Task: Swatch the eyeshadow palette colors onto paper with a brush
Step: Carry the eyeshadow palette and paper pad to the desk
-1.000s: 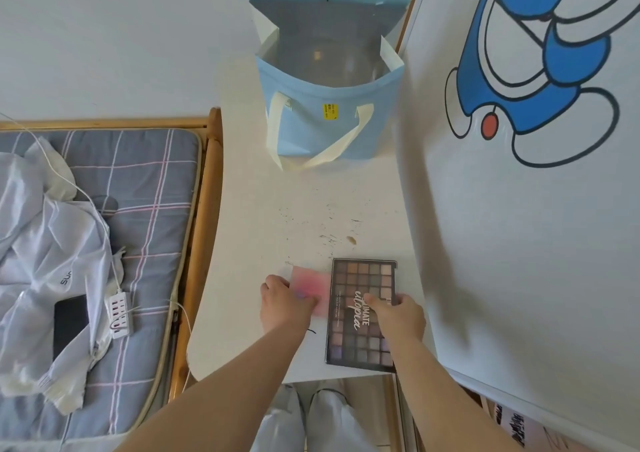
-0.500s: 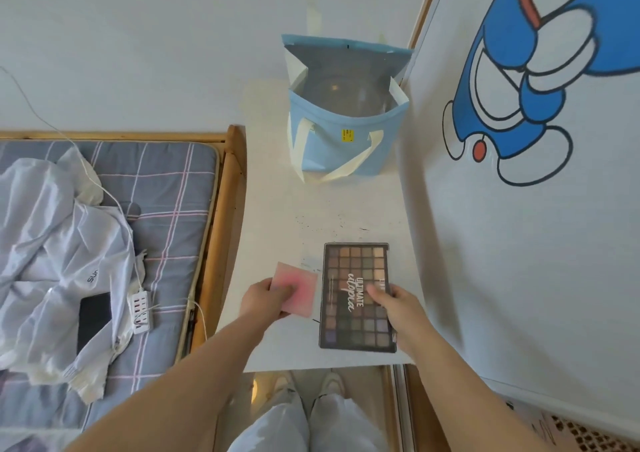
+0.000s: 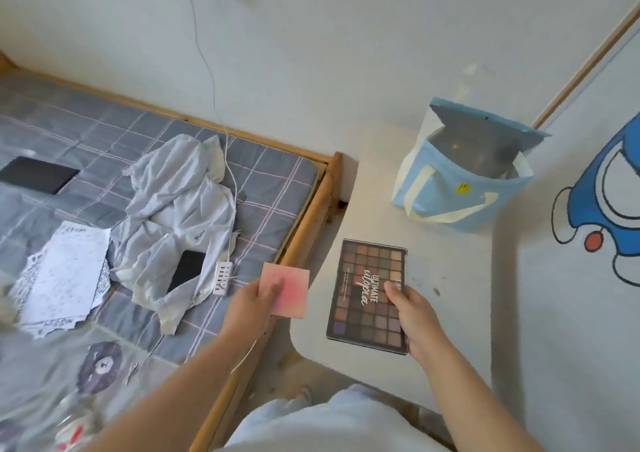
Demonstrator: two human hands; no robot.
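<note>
While the left hand (image 3: 249, 304) pinches a pink square of paper (image 3: 289, 290) up over the gap beside the bed (image 3: 270, 188), the right hand (image 3: 410, 307) grips the eyeshadow palette (image 3: 367, 294) (lid closed) flat on the white table (image 3: 460, 278), near its left edge.

Left arm: bare forearm reaches forward and up from the lower left of the view.
Left hand (image 3: 250, 301): raised off the surface, thumb on top and fingers beneath (the fingers are hidden), pinching a pink paper square (image 3: 289, 290) by its near edge.
Right arm: bare forearm extends forward from the lower right.
Right hand (image 3: 410, 307): thumb laid on the eyeshadow palette (image 3: 363, 294), fingers curled around its right edge.
</note>
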